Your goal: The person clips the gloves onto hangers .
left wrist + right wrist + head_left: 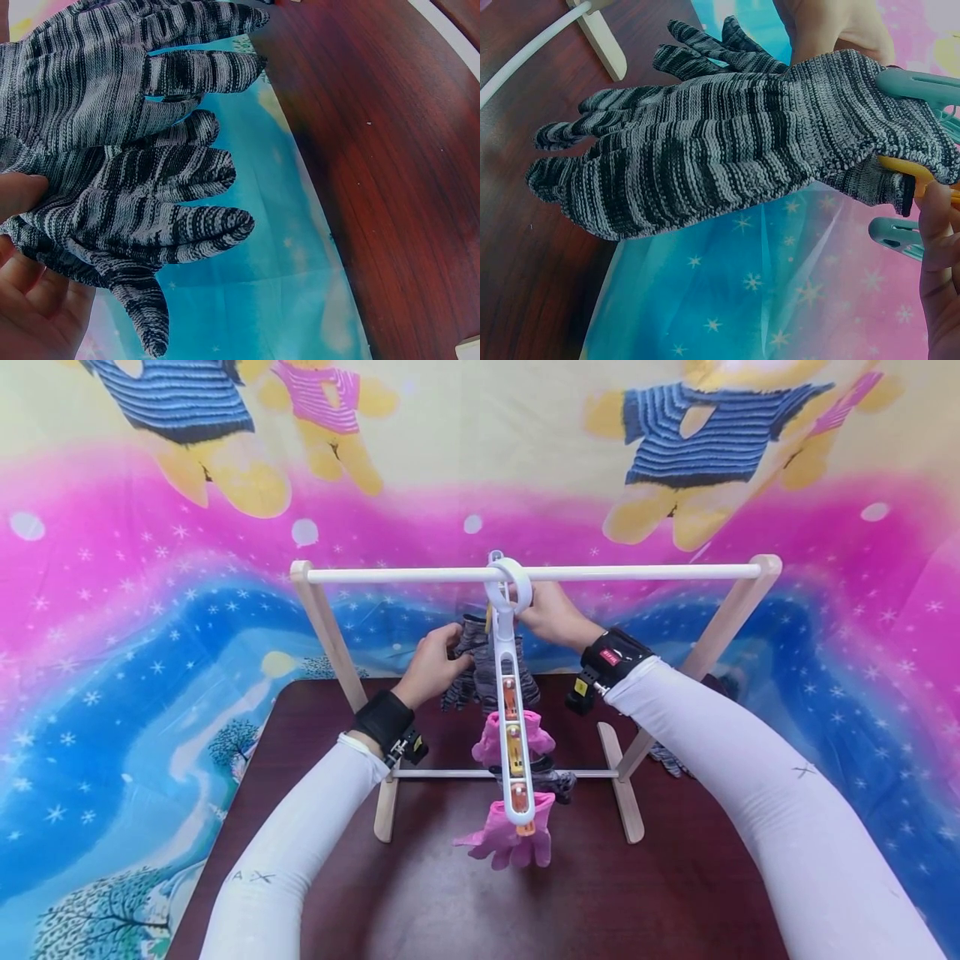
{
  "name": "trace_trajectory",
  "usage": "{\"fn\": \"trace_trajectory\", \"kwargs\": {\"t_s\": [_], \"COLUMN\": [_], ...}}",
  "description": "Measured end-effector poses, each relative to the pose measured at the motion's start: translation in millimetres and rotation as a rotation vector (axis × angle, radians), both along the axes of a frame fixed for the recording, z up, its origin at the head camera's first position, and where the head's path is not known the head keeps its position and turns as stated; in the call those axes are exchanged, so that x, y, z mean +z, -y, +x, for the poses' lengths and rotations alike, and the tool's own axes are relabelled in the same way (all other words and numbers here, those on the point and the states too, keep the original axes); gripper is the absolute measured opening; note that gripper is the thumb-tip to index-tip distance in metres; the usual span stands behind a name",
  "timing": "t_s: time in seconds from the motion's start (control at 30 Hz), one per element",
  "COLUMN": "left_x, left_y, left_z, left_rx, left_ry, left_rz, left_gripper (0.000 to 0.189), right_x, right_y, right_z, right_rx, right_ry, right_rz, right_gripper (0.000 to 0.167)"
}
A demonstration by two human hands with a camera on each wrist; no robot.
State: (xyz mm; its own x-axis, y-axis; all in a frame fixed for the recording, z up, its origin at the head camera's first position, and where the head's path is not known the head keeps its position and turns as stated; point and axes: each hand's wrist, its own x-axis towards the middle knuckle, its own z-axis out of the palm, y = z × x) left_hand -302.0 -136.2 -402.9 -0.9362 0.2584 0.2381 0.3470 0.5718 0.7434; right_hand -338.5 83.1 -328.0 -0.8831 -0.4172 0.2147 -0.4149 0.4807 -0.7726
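Observation:
My left hand (435, 664) pinches a black-and-grey striped knit glove (165, 217), thumb on top and fingers curled beneath. Another striped glove (90, 94) hangs just beside it. At the far part of a white clip hanger (505, 625), my right hand (557, 614) is partly hidden behind the hanger's ring. In the right wrist view, its fingertips pinch a yellow clip (909, 169) at the cuff of a striped glove (705, 142). A green clip (915, 86) overlaps that cuff, and a second green clip (896, 234) sits below it.
The hanger hooks over a white rod (637, 572) on a wooden-legged stand (330, 635). Pink gloves (517, 835) and a dark striped glove (558, 783) hang from its near clips. More striped fabric (670, 760) lies on the dark table (450, 910) behind my right arm.

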Motion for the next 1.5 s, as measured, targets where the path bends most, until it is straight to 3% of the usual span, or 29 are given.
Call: {"fn": "trace_trajectory", "kwargs": {"t_s": [0.53, 1.5], "left_x": [4.5, 0.1], "left_y": [-4.6, -7.1], "left_z": [1.5, 3.1], "left_rx": [0.004, -0.014], "left_ry": [-0.009, -0.01], "left_rz": [-0.006, -0.046], "left_gripper": [0.025, 0.022], "right_x": [-1.6, -3.9], "right_y": [-2.2, -6.9], "right_z": [2.1, -1.4], "right_rx": [0.008, 0.129], "right_ry": [-0.028, -0.006], "right_rz": [0.032, -0.021], "right_gripper": [0.02, 0.019]}}
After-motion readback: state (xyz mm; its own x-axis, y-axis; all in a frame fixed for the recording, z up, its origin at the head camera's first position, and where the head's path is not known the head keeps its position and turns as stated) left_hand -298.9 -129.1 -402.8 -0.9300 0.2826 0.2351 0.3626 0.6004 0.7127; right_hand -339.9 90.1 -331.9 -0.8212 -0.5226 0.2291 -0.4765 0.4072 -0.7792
